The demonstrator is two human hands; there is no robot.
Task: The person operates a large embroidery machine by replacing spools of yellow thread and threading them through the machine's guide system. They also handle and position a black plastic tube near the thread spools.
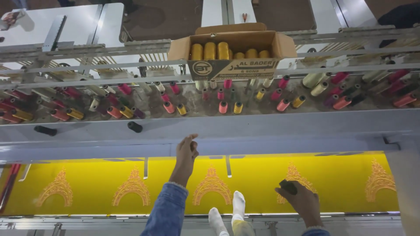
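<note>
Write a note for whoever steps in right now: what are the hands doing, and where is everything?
Left hand: raised to the grey machine rail, fingers curled, holding nothing visible.
Right hand: resting on the yellow cloth, a small dark object under its fingers.
Cloth: stretched flat, a row of gold arch motifs already stitched.
Thread spools sit on the shelf above; cardboard box of yellow cones behind.
What is left: cannot tell.

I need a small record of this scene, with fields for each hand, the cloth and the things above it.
left hand: raised, fingers curled, at the grey machine beam
right hand: holds a small dark object on the cloth
cloth: yellow fabric with golden arch motifs
above: thread spools in rows; cardboard box of yellow spools
below: white-socked feet
</note>
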